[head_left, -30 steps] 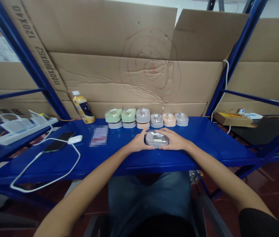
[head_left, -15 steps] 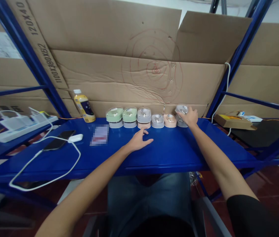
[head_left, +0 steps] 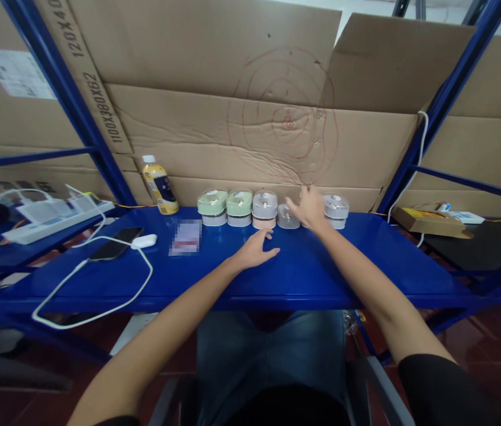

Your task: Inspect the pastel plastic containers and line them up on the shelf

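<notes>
Near the frame's centre, the right hand (head_left: 307, 208) hovers with fingers spread over the row of small lidded cases (head_left: 264, 209), hiding one case. The left hand (head_left: 255, 250) rests open and empty on the blue shelf (head_left: 365, 260), just below the row.

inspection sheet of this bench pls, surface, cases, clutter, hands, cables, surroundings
surface: blue metal shelf, bare in front of the person
job's things: row of small lidded cases along the back, several stacked in twos; green, grey and peach colours
clutter: yellow bottle, phone, blurred card
hands: left hand open, resting on the shelf; right hand open, reaching over the row, holding nothing
cables: white cable looping off the front edge; power strip at left with plugs
surroundings: cardboard sheets behind with red scribbled circles; flat box at right
</notes>
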Tool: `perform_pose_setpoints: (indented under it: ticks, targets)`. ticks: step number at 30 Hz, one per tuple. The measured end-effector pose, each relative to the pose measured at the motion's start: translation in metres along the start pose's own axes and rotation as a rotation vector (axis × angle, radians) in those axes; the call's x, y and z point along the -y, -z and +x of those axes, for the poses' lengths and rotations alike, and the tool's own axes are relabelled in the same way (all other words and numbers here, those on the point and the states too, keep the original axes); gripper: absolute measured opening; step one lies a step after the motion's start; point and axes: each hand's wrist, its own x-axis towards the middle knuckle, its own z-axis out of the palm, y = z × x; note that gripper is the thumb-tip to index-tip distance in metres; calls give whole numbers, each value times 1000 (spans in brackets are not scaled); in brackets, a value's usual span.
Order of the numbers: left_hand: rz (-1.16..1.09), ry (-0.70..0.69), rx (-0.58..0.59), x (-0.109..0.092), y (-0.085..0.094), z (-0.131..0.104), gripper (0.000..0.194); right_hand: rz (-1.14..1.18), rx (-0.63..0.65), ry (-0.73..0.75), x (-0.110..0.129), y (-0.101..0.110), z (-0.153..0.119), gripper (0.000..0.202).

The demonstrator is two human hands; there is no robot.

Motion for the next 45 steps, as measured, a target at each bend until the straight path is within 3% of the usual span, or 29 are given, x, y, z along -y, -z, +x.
perform_pose_setpoints:
  ticks: [3,5,9,14,16,19,22,25,29,34,40,43,45]
  targets:
    - [58,-57,4,0,1,0,41,45,184,-81,65,-16,13,79]
    - [82,-76,10,0,1,0,33,41,251,-126,95,-29,21,82]
    - [60,-88,18,1,0,0,28,40,303,-165,115,-42,27,84]
    - [-9,-56,-34,-1,1,0,30,70,243,-198,91,-15,16,78]
    - [-103,-8,-89,-3,3,0,35,135,215,-196,66,6,9,79]
    - [-349,80,-155,-5,8,1,50,374,261,-77,16,33,-8,71]
    - [-546,98,-111,-6,13,3,69,624,455,130,-32,42,-32,64]
    - [-600,69,-23,-5,14,2,87,722,686,295,-57,34,-54,74]
    - [-547,27,76,-4,11,-4,101,686,803,435,-52,20,-68,97]
    - [-408,9,60,-7,11,-8,105,575,673,486,-31,17,-77,109]
    - [-245,-49,69,-12,15,-9,109,605,532,492,-21,17,-83,97]
    - [-158,-89,49,-11,17,-10,108,701,462,359,-35,22,-75,80]
    - [-78,-129,50,-11,19,-12,89,711,374,239,-49,25,-68,71]
